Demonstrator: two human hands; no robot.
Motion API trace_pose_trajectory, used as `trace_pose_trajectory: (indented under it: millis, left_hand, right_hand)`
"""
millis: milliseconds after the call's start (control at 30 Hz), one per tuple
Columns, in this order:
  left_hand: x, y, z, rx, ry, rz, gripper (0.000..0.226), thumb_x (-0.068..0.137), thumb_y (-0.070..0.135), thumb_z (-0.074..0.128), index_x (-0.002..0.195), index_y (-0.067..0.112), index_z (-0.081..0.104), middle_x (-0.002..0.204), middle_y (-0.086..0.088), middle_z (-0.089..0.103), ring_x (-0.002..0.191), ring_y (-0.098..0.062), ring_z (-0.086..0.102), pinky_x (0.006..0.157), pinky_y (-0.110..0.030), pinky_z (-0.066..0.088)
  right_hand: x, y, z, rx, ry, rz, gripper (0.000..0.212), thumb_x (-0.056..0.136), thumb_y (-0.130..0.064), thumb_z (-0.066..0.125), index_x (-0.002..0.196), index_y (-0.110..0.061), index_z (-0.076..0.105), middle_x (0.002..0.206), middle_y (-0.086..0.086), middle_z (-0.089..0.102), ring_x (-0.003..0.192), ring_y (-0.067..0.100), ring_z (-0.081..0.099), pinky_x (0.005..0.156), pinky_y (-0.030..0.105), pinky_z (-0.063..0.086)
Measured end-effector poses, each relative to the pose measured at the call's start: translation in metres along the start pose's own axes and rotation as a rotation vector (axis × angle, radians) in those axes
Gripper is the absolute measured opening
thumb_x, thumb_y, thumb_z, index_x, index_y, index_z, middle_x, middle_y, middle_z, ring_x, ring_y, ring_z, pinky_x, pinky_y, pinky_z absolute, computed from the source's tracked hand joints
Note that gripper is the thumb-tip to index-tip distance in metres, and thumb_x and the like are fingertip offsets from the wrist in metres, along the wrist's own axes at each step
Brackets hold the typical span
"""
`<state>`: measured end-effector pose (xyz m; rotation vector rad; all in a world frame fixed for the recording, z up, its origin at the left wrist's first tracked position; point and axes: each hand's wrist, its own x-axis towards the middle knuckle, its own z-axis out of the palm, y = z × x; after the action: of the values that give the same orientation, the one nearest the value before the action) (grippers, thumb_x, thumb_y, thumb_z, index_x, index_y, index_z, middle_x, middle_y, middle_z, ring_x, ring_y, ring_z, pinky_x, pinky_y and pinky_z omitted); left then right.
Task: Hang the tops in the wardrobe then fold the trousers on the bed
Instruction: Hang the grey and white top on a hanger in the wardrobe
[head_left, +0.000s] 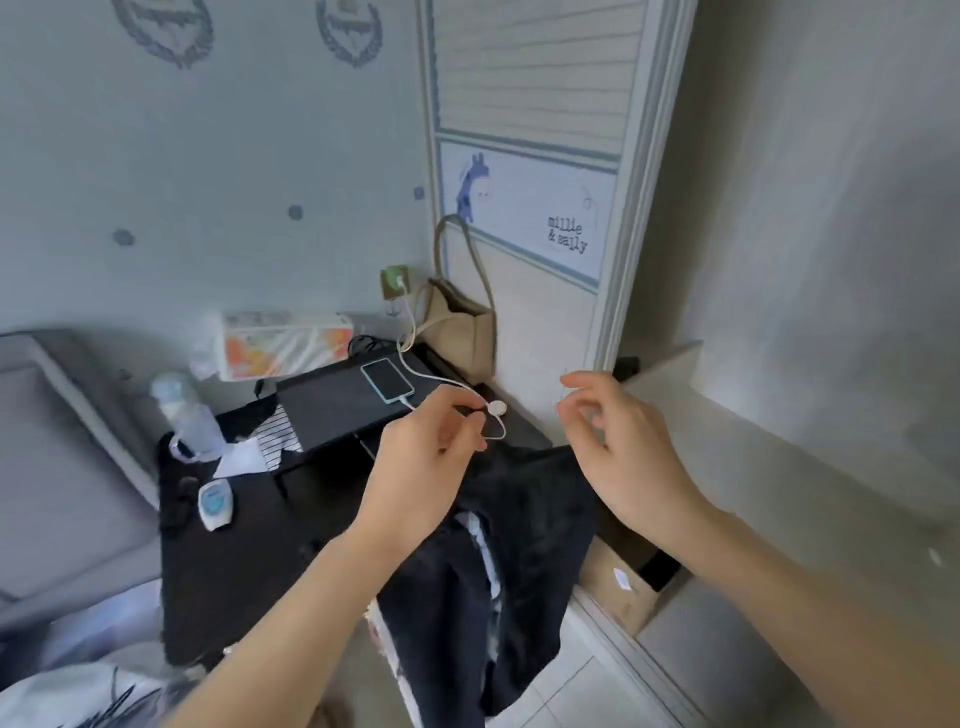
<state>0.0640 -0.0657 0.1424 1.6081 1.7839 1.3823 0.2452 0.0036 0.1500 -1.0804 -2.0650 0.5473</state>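
A dark navy garment (519, 525) with a white label inside hangs over the right edge of a black bedside table (228, 561), trailing toward the floor. My left hand (421, 467) is above it with fingers curled, pinching a white charging cable (488, 415) near its round puck. My right hand (618, 441) hovers to the right, fingers loosely bent, holding nothing. The wardrobe door (524, 171), pale with a giraffe picture, stands behind. The grey bed (57, 467) lies at the left.
On the table are a phone (387, 380) on a black laptop (343, 405), a tissue pack (283, 343), a water bottle (184, 410) and a small blue-white device (215, 504). A beige tote bag (462, 317) leans by the wardrobe. A cardboard box (618, 587) sits low at right.
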Motion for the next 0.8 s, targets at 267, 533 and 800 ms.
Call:
trace_pose_trajectory:
  millis: [267,533,800]
  left_hand:
    - [-0.134,-0.081,-0.091,0.043,0.285,-0.400,0.018,0.096,0.024,0.055,0.094,0.041,0.060,0.076,0.013,0.070,0.072,-0.018,0.065,0.069,-0.045,0.056]
    - [-0.235,-0.195,-0.192,0.003,0.547,-0.733,0.019,0.095,0.011,0.054,0.093,0.028,0.063,0.068,0.007,0.069,0.060,-0.010,0.063,0.062,-0.030,0.050]
    - [-0.310,-0.359,-0.300,0.032,0.610,-1.149,0.009,0.096,0.014,0.057,0.094,0.021,0.062,0.074,0.001,0.070,0.068,-0.021,0.065,0.059,-0.031,0.047]
  right_hand:
    - [-0.045,-0.066,0.115,0.123,-0.325,-0.134,0.025,0.097,-0.018,0.050,0.122,-0.017,0.053,0.090,-0.011,0.063,0.092,0.000,0.056,0.088,0.021,0.046]
    - [-0.058,-0.164,0.280,0.132,-0.694,-0.287,0.028,0.098,-0.021,0.047,0.125,-0.014,0.051,0.085,-0.010,0.064,0.091,0.010,0.060,0.086,0.028,0.048]
    - [-0.058,-0.221,0.490,0.033,-0.987,-0.228,0.027,0.098,-0.025,0.044,0.121,-0.014,0.052,0.097,0.004,0.068,0.090,0.022,0.062,0.082,0.043,0.050]
